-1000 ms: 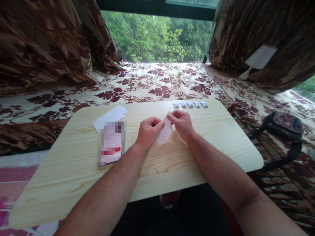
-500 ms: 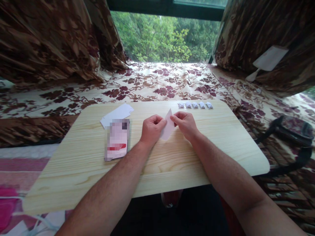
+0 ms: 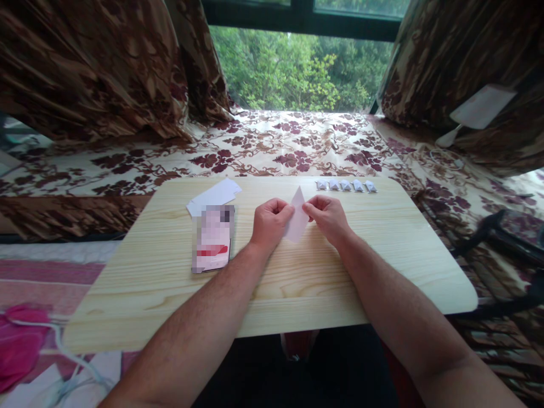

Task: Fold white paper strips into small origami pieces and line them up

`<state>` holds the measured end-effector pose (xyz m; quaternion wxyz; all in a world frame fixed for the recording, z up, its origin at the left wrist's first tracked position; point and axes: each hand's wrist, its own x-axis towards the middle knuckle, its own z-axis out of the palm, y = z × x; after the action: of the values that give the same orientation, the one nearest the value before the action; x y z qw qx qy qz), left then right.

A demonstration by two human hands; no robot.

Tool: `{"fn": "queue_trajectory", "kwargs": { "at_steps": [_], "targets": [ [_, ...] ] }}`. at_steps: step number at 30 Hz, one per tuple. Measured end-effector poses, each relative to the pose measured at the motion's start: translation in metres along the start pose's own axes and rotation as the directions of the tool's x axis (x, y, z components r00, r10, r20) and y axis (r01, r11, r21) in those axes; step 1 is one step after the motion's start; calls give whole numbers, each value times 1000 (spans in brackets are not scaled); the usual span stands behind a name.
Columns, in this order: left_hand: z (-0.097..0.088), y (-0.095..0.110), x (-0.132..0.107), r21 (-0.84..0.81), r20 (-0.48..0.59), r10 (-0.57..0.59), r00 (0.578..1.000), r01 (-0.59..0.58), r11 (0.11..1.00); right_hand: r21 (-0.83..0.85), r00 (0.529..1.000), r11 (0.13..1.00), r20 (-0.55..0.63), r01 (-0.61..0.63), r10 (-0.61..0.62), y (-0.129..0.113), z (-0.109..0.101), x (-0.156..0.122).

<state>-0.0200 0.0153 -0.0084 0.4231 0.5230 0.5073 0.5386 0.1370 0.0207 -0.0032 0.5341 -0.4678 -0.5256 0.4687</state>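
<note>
Between my two hands, a small piece of white paper (image 3: 297,222) stands above the wooden table, its top edges coming to a point. My left hand (image 3: 271,222) pinches its left edge with thumb and curled fingers. On the opposite edge, the thumb and forefinger of my right hand (image 3: 326,215) are closed on the same paper. Several small folded white paper pieces (image 3: 345,185) sit in a row at the table's far edge, beyond my right hand. Left of my hands lie a stack of white paper (image 3: 216,195) and, nearer to me, a phone (image 3: 212,241), partly blurred out.
The light wooden table (image 3: 157,289) has rounded corners. Past it, a ledge with floral cloth (image 3: 289,141) runs to the window. A white lamp (image 3: 482,107) stands back right, a dark chair (image 3: 514,243) at right. A white cable (image 3: 59,337) and pink cloth (image 3: 23,340) lie lower left.
The whole view has shifted, so the scene sits slightly farther right. Both hands keep their pinch on the paper, which is now a little more upright.
</note>
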Motion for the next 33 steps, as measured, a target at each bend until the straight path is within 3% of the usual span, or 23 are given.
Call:
{"fn": "queue_trajectory", "kwargs": {
  "at_steps": [5, 10, 22, 33],
  "targets": [
    [1, 0, 0, -6, 6, 13, 1000, -12, 1000, -24, 1000, 1000, -22, 9, -9, -1, 0, 0],
    [0, -1, 1, -18, -36, 15, 999, -16, 1000, -48, 997, 998, 63, -50, 53, -2, -1, -1],
    [-1, 1, 2, -54, -125, 8, 992, -15, 998, -118, 995, 992, 90, -35, 45, -3, -2, -1],
    [0, -3, 3, -81, -116, -8, 993, -2, 997, -182, 996, 983, 91, 2, 15, -7, -5, -2]
  ]
}}
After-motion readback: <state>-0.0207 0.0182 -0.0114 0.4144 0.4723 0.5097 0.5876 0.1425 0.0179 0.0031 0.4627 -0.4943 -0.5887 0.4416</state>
